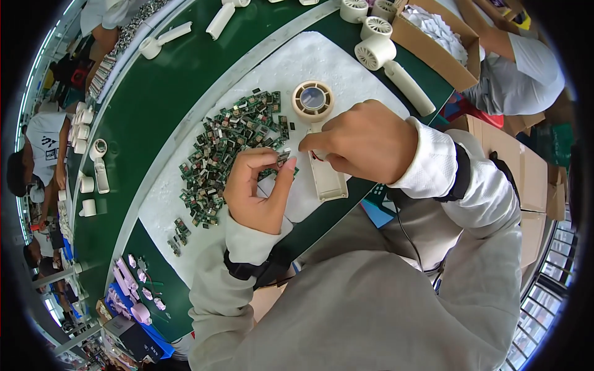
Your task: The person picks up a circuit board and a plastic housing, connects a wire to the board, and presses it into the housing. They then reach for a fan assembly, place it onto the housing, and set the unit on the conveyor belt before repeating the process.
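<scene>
My left hand (257,191) pinches a small circuit board (283,156) between thumb and fingertips, just right of a heap of similar green boards (232,139). My right hand (371,141) is closed, its fingers curled over the middle of a cream handheld-fan housing (330,180). The round head of that housing lies farther away, and its open, hollow handle points toward me. A bit of red wire (318,156) shows under the right index finger. Whatever the right fingertips pinch is hidden by the hand. The fingertips of both hands are close together but apart.
White foam sheeting (334,62) lies under the work on a green table. Assembled cream fans (375,51) and an open carton (433,43) stand at the far right. Beyond a pale rail runs a green belt (142,93) with fan parts. Pink parts (127,278) lie left. Other people sit nearby.
</scene>
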